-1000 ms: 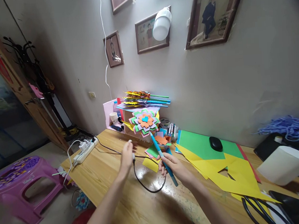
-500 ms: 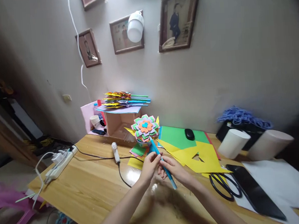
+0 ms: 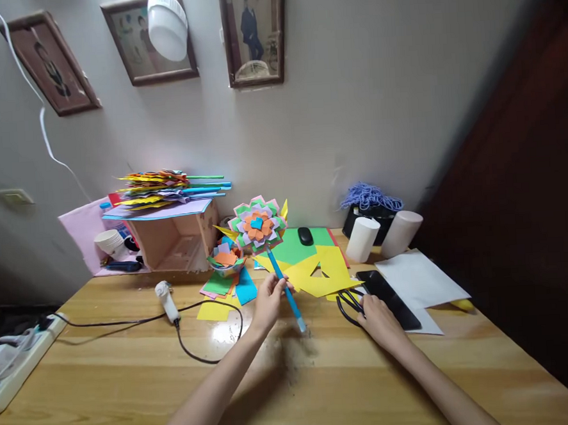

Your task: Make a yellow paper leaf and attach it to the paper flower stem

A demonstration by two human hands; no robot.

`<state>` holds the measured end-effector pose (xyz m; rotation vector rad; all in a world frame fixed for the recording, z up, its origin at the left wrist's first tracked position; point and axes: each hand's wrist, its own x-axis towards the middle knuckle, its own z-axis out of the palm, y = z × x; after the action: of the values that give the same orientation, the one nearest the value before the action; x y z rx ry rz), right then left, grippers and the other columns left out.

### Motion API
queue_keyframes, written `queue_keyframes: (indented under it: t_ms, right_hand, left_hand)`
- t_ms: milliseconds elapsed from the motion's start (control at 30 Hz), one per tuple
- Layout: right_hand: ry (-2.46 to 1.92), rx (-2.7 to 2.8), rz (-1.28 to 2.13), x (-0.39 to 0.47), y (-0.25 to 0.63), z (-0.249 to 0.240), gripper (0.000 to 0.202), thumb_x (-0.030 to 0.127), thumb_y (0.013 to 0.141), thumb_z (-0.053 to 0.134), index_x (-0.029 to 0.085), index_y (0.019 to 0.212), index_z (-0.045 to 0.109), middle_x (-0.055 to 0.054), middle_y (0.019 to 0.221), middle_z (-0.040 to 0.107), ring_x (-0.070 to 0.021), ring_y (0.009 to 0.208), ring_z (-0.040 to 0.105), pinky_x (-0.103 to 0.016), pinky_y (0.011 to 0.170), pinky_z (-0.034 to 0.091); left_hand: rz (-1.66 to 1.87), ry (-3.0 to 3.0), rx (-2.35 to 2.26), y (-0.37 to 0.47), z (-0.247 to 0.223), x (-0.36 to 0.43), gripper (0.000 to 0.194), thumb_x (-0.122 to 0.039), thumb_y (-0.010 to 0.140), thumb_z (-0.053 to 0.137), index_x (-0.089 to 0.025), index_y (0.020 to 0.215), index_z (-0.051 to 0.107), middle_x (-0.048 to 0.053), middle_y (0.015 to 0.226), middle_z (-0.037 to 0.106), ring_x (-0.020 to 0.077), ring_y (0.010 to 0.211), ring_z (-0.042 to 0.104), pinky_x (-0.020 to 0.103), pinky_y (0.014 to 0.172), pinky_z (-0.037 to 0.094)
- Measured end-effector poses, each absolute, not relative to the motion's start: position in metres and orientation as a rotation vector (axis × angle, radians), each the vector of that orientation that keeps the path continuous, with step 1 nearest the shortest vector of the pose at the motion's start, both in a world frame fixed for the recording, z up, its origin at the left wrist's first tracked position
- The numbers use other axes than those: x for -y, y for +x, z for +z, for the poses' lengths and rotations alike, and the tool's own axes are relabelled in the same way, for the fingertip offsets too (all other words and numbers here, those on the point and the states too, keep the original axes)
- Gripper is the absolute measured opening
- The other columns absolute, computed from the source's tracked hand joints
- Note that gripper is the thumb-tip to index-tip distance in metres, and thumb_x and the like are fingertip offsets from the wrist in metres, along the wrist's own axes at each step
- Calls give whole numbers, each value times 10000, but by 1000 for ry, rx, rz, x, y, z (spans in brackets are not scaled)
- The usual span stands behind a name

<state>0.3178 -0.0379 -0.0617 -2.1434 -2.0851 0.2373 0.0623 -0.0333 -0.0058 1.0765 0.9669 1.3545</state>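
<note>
My left hand (image 3: 270,298) is closed around the blue stem (image 3: 292,300) of a paper flower, holding it tilted above the table. The flower's head (image 3: 258,223) has layered pink, green, lilac and orange petals with a blue centre, and yellow leaves stick out behind it. Over to the right, my right hand (image 3: 380,319) has its fingers closed at the black handles of the scissors (image 3: 348,306), partly covering one loop. The scissors' blades are hidden. Beside that hand lies a black phone (image 3: 395,305).
Yellow paper (image 3: 335,267) and a green sheet (image 3: 290,244) with a black mouse (image 3: 305,236) lie behind. A bowl of paper scraps (image 3: 226,257), a corded hot glue gun (image 3: 167,300) and an open box (image 3: 170,242) topped with paper flowers stand left. White rolls (image 3: 362,240) stand right.
My right hand has left the flower's stem and moved right to the scissors. My left hand alone keeps the flower. The view has swung to the right.
</note>
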Motion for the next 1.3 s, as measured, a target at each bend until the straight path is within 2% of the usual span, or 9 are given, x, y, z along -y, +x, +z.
queue_keyframes:
  t_ms: [167,267,400,500,567,633,833,1167,1300]
  right_hand:
    - [-2002,2191,359,40,314,-57,104,167,701,465,165,798,501,-93,841,601,-211,795,575,-257,668,373]
    - [-2011,2178,429,44,311,-52,134,180,677,491,173,809,509,-87,839,608,-214,766,580,-254,606,352]
    - [-2031,2157,422,47,301,-30,74,146,694,490,164,741,543,-101,794,612,-227,732,584,-286,607,358]
    - [-1674,2024,503,37,280,4,138,233,787,460,172,741,574,-87,814,623,-217,781,580,-320,697,399]
    - [-1380,1845,770,25,258,27,193,335,799,491,183,837,604,-66,842,641,-194,761,589,-320,704,435]
    - [-1172,1610,982,11,235,43,254,385,757,557,167,877,612,-62,816,646,-180,709,599,-328,690,467]
    - [-881,1245,1146,-13,191,54,345,412,664,670,165,901,636,-42,840,659,-158,719,607,-344,740,506]
    - [-876,1146,1082,-26,194,43,276,417,655,680,165,736,602,-26,675,641,-150,626,604,-316,622,538]
    - [-840,1128,1046,-28,193,40,257,389,653,685,166,742,594,-4,635,628,-144,606,604,-300,592,538]
  left_hand:
    - [1305,1115,-903,67,3,39,270,-411,728,595,-163,805,521,4,674,576,135,638,577,284,664,467]
    - [1295,1111,-879,65,9,41,286,-437,735,577,-173,805,493,-13,679,537,118,617,554,275,647,464]
    - [1281,1060,-843,62,11,44,318,-480,738,557,-190,801,441,-43,658,444,82,539,470,227,525,421]
    - [1243,1017,-787,63,13,49,318,-486,748,543,-197,806,423,-66,623,360,51,473,356,179,443,317]
    - [1231,1005,-771,65,15,52,299,-469,765,530,-196,844,437,-74,611,315,39,448,284,165,419,235]
    - [1256,1011,-778,70,19,54,287,-453,785,512,-196,899,452,-75,610,289,37,442,241,166,412,180]
    - [1326,1022,-892,81,28,48,329,-524,797,462,-214,905,458,-84,554,231,57,418,176,182,395,138]
    - [1309,1247,-1023,77,19,33,310,-494,830,429,-189,809,480,-68,542,265,75,475,255,194,448,188]
    - [1324,1267,-1051,78,21,33,306,-479,839,423,-180,793,465,-70,544,252,74,483,248,191,457,194]
